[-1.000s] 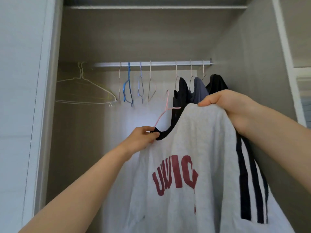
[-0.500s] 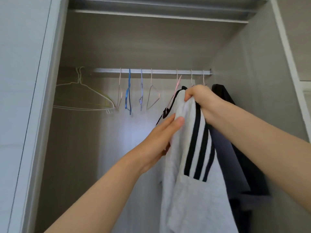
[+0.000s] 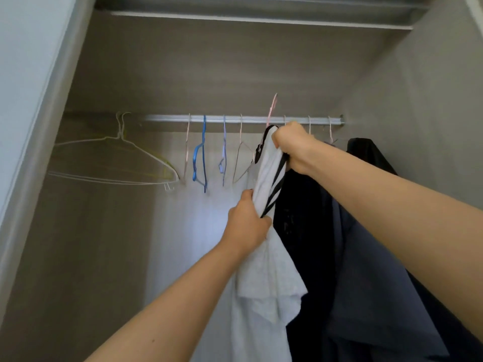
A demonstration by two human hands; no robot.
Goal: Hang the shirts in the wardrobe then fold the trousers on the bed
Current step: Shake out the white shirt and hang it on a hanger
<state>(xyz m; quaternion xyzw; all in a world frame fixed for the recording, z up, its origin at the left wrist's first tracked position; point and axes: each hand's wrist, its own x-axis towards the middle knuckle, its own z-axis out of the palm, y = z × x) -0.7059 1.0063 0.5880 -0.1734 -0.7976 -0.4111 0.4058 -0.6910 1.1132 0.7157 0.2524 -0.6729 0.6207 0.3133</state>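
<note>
While my right hand grips the top of the shirt just under the rail, my left hand clutches the cloth at seven o'clock from it.

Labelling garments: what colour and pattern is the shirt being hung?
The shirt is pale grey-white with black stripes; head view.

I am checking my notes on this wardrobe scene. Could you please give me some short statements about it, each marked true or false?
1. The left hand and the right hand both grip the white shirt. True.
2. The blue hanger carries a shirt. False: it hangs bare on the rail.
3. Dark shirts hang right of the white shirt. True.
4. The left hand holds the pink hanger hook. False: it grips fabric lower down.
</note>
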